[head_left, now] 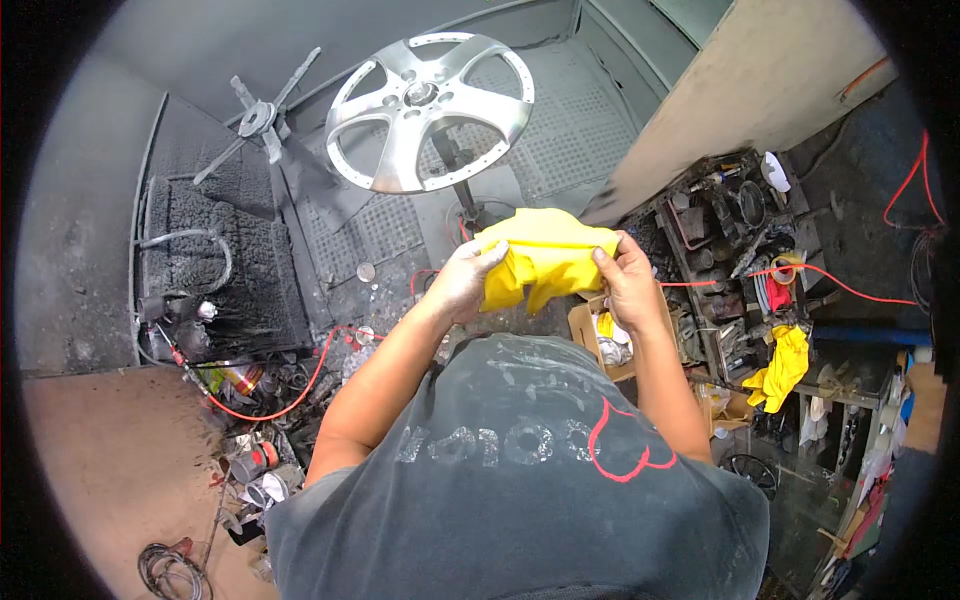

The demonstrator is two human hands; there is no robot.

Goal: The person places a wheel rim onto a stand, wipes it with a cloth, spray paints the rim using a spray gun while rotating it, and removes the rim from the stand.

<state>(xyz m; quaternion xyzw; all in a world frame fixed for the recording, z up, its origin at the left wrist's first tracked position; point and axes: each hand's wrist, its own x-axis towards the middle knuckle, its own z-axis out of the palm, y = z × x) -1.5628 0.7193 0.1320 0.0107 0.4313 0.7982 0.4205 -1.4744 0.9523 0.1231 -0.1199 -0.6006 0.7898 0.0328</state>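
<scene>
A yellow cloth (550,255) is stretched between my two hands in front of my chest. My left hand (465,278) pinches its left side, thumb on top. At the opposite side my right hand (628,278) grips the cloth's edge between thumb and fingers. The fingers beneath the cloth are partly hidden. Beyond the cloth, a silver five-spoke wheel rim (410,130) rests on a dark stand (460,190), apart from both hands.
A four-armed metal holder (258,120) stands left of the rim. On the right, a cluttered shelf (700,240) holds cans and tools, and another yellow cloth (780,370) hangs there. A red hose (270,415) crosses the littered floor at left. An open cardboard box (585,335) sits beside my right forearm.
</scene>
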